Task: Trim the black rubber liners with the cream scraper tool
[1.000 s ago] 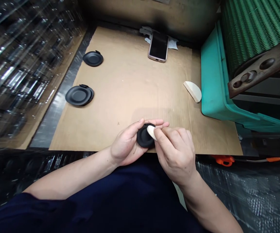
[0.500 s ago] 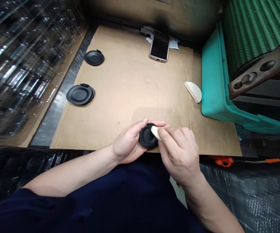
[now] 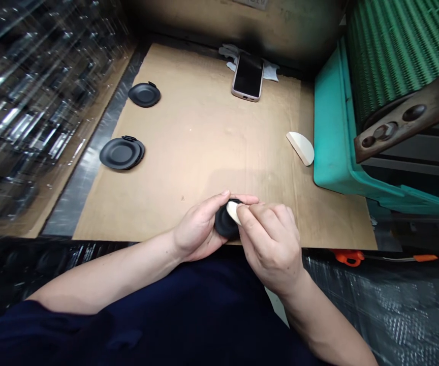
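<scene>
My left hand (image 3: 198,229) is closed around a small round black disc (image 3: 224,224), held just above the near edge of the cardboard sheet (image 3: 204,147). My right hand (image 3: 271,244) pinches a small cream-white piece (image 3: 233,211) and presses it against the face of the disc. Most of the disc is covered by my fingers.
Two stacks of black round lids (image 3: 121,153) (image 3: 144,94) lie at the left of the cardboard. A phone (image 3: 247,76) lies on a cloth at the far edge. A white half-round piece (image 3: 301,147) lies by a teal crate (image 3: 334,142). Orange-handled pliers (image 3: 351,256) rest at right.
The white piece has slid slightly left across the disc's face; both hands have stayed in nearly the same place.
</scene>
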`<state>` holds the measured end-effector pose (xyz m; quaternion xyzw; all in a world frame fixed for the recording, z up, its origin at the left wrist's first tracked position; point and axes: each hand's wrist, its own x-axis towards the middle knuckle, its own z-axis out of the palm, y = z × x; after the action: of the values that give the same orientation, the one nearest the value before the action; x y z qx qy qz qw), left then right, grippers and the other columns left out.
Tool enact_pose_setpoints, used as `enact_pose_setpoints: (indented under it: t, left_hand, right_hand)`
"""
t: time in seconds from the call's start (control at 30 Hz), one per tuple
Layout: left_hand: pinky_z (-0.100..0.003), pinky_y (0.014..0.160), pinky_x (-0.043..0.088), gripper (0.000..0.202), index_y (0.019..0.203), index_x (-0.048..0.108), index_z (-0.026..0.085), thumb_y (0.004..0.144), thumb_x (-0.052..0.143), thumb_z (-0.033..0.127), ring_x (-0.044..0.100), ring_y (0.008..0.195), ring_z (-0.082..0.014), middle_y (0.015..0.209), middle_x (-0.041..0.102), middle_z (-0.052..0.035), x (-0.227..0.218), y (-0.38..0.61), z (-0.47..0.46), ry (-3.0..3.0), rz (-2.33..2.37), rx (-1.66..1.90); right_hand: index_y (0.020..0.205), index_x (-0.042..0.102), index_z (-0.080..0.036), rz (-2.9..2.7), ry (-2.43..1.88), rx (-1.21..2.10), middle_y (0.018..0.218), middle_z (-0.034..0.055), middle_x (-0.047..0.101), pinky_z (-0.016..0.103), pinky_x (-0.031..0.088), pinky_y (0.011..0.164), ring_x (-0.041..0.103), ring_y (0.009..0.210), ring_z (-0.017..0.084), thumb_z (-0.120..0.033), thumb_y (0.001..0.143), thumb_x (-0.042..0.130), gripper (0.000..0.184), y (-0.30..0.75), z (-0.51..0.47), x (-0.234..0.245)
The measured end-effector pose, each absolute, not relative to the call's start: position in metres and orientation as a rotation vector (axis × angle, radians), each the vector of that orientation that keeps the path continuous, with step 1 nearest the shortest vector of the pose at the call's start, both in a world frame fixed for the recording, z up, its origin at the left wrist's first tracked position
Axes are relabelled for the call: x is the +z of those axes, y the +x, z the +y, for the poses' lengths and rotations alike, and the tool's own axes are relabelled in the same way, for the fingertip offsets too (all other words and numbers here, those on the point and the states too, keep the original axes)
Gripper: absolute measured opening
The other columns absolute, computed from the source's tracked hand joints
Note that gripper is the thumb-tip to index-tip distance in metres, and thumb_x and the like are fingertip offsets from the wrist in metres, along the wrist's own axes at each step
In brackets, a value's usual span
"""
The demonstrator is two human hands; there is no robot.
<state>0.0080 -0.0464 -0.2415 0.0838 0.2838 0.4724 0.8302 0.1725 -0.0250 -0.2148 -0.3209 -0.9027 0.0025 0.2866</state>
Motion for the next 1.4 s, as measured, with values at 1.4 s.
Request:
enact_pose_setpoints:
  t: [1.4]
  left_hand:
    - [-0.047,0.124,0.029,0.057,0.131,0.065,0.007,0.106,0.029,0.043,0.046,0.145,-0.0308,0.146,0.059,-0.0186,-0.24,0.004,-0.047,0.202,0.446,1.056]
  right_hand:
    - [0.111,0.071,-0.014,-2.384,-1.13,0.175,0.092,0.0066,0.069,0.036,0.047,0.074,0.057,0.082,0.02,-0.01,0.092,0.067,0.02,0.182,-0.03,-0.205]
